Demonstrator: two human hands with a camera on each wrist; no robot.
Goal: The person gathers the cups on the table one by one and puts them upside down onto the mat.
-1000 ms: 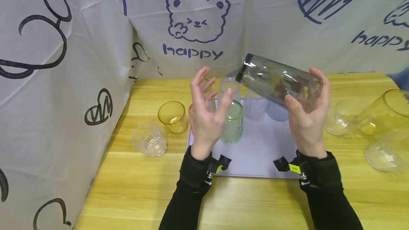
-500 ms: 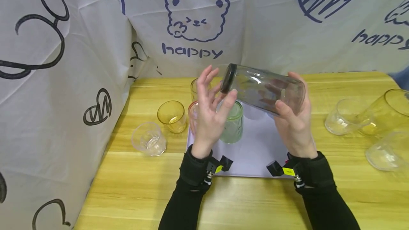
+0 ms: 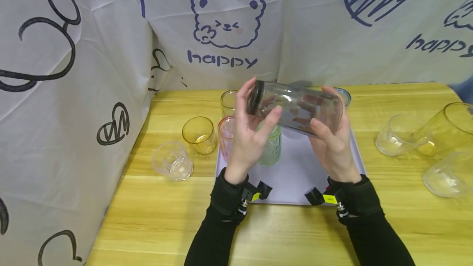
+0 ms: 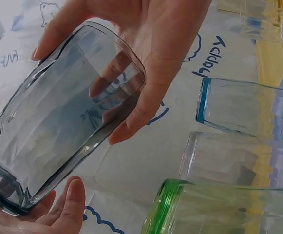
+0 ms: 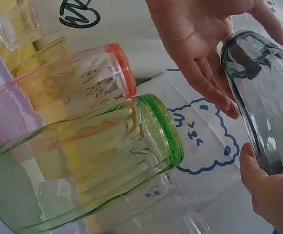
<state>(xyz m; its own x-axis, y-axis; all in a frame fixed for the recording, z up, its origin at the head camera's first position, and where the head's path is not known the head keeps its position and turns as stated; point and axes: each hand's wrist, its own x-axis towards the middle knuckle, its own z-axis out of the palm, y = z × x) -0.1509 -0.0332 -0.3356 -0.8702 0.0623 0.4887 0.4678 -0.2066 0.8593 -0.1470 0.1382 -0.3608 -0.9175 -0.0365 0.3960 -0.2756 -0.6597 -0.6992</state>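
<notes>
A tall smoky grey drinking glass [image 3: 295, 106] lies tilted on its side in the air, its thick dark base to the left. My right hand [image 3: 334, 145] grips it near the open end, thumb in front and fingers behind. At the base, my left hand [image 3: 244, 143] holds it with the thumb on the near side and fingers round the far side. Below stands a green-rimmed glass [image 5: 83, 165], partly hidden by the left hand in the head view. Beside it is a pink glass with a red rim [image 5: 63, 92]. Both stand on a pale lilac tray [image 3: 292, 188].
A blue-rimmed glass [image 4: 248, 107] and a clear one [image 4: 219, 161] stand behind the held glass. Left of the tray are an amber tumbler [image 3: 199, 136] and a clear tumbler [image 3: 175, 163]. To the right stand a clear glass [image 3: 391, 136] and a large yellow vessel [image 3: 452, 128].
My right hand has carried the grey glass leftward and slightly down. The left hand, apart from it a second ago, has moved slightly right and taken hold of its base.
</notes>
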